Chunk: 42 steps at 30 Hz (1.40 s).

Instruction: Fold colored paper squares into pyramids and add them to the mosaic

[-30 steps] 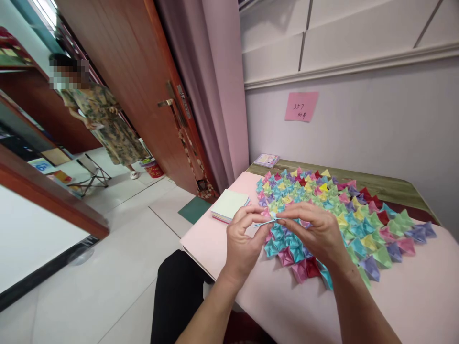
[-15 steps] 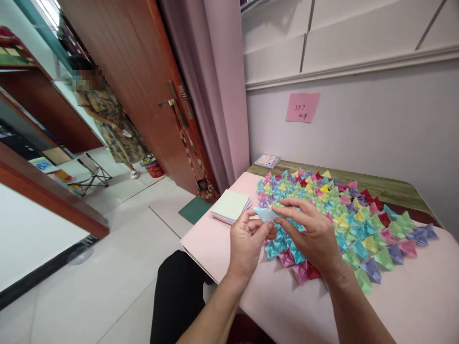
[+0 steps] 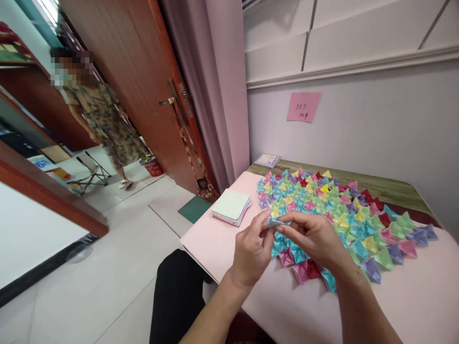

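A small folded piece of light blue paper (image 3: pixel 275 222) is pinched between both hands above the table. My left hand (image 3: pixel 251 248) grips its left end, fingers curled and closed. From the other side, my right hand (image 3: pixel 315 239) pinches the paper's right end between thumb and fingers; part of the paper is hidden by the fingers. Behind and to the right of the hands spread many folded paper pieces (image 3: pixel 342 221) in blue, green, pink, yellow, purple and red, set close together in rows. To the left lies a stack of square paper sheets (image 3: pixel 231 205), pale green on top.
The folded pieces stand on a pink tabletop (image 3: pixel 405 298). A small purple-edged packet (image 3: pixel 268 160) lies at the table's back corner. Beyond the open brown door (image 3: pixel 125 62), a person in a patterned dress (image 3: pixel 111 119) stands near a folding stool (image 3: pixel 91 169) and a red bucket (image 3: pixel 153 167).
The blue paper has turned, showing a narrower edge, and both hands have closed more tightly around it, moving slightly right. The person beyond the door has changed posture and shifted a foot.
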Each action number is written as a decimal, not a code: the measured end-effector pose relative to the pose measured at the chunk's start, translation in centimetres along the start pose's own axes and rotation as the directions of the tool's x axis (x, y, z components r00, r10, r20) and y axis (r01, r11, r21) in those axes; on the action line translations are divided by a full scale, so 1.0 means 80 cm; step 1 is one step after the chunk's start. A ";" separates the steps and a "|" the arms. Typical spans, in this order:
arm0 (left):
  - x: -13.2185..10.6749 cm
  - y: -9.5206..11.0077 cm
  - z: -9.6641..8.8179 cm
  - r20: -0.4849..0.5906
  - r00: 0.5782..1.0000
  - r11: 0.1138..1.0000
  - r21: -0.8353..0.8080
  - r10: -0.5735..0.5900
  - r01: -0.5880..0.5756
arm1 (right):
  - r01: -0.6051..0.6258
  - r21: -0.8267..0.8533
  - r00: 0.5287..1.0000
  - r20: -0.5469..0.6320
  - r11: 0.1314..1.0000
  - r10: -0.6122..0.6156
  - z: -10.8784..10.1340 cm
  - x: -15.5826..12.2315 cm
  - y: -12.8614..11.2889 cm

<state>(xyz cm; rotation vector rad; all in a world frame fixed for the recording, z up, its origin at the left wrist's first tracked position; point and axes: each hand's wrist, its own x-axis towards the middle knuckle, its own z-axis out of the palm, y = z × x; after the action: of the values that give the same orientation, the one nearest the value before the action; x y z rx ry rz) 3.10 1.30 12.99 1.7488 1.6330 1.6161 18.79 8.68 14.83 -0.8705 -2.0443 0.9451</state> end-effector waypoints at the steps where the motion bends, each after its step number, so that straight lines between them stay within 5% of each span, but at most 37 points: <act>1: 0.000 0.001 -0.001 0.045 0.999 1.000 -0.008 0.001 0.000 | -0.046 0.088 0.997 0.067 0.995 0.040 -0.002 0.001 0.002; 6: 0.008 0.015 -0.009 0.283 0.947 0.941 -0.251 -0.151 0.225 | -0.212 0.420 0.957 0.274 0.883 0.099 -0.010 0.003 0.002; 11: 0.017 0.021 -0.015 0.495 0.821 0.641 -0.538 -0.286 0.548 | -0.286 0.530 0.929 0.356 0.798 0.096 -0.014 0.003 -0.003; 17: 0.020 0.016 -0.019 0.620 0.706 0.409 -0.578 -0.343 0.706 | -0.308 0.578 0.922 0.377 0.756 0.087 -0.016 0.003 0.001; 20: 0.019 0.013 -0.019 0.669 0.660 0.393 -0.536 -0.342 0.747 | -0.298 0.568 0.926 0.368 0.767 0.088 -0.012 0.004 0.002; 22: 0.019 0.013 -0.018 0.640 0.679 0.435 -0.528 -0.360 0.729 | -0.284 0.556 0.933 0.346 0.781 0.093 -0.009 0.005 0.002; 27: 0.020 0.016 -0.013 0.439 0.809 0.621 -0.523 -0.389 0.583 | -0.271 0.564 0.951 0.280 0.780 0.127 -0.006 0.007 0.004; 30: 0.021 0.019 -0.010 0.324 0.852 0.655 -0.546 -0.410 0.523 | -0.245 0.576 0.967 0.208 0.780 0.150 -0.002 0.007 0.004; 37: 0.021 0.017 -0.003 0.177 0.844 0.617 -0.609 -0.507 0.498 | -0.124 0.516 0.988 -0.011 0.848 0.151 0.017 0.007 -0.002; 42: 0.019 0.016 0.000 0.296 0.787 0.542 -0.593 -0.541 0.596 | -0.075 0.505 0.990 -0.066 0.860 0.125 0.026 0.007 0.000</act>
<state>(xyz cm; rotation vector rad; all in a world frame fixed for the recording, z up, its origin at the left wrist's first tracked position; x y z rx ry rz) 3.39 2.09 14.81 0.7705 1.1636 1.4844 16.80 8.44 13.99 -0.7196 -1.5650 1.3850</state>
